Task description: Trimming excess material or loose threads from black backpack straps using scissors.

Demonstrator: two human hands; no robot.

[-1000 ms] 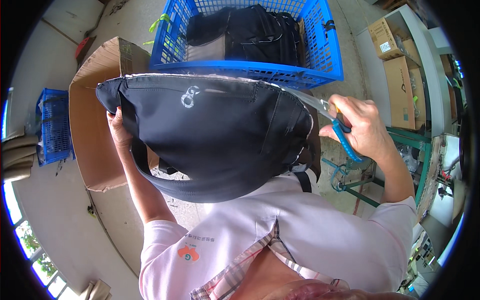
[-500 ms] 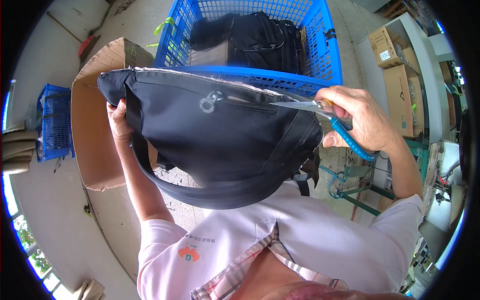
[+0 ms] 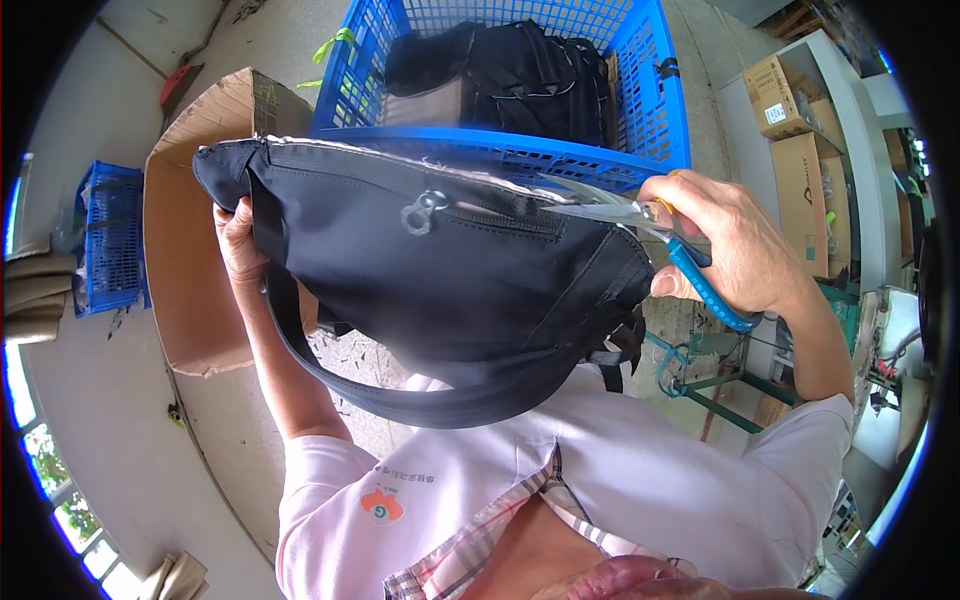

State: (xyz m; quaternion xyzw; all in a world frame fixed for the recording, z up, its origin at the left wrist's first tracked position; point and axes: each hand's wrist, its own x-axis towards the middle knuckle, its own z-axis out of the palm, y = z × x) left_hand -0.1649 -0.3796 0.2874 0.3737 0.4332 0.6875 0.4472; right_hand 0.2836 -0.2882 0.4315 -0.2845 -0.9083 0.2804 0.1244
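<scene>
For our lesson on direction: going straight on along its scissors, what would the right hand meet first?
The right hand, scissors leading, would probably meet the black bag near its upper edge, though depth is unclear.

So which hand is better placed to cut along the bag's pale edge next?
Likely the right hand: it holds the scissors, blades beside the right part of the pale edge. The left hand grips the bag at its left end, so seems better suited to steadying.
</scene>
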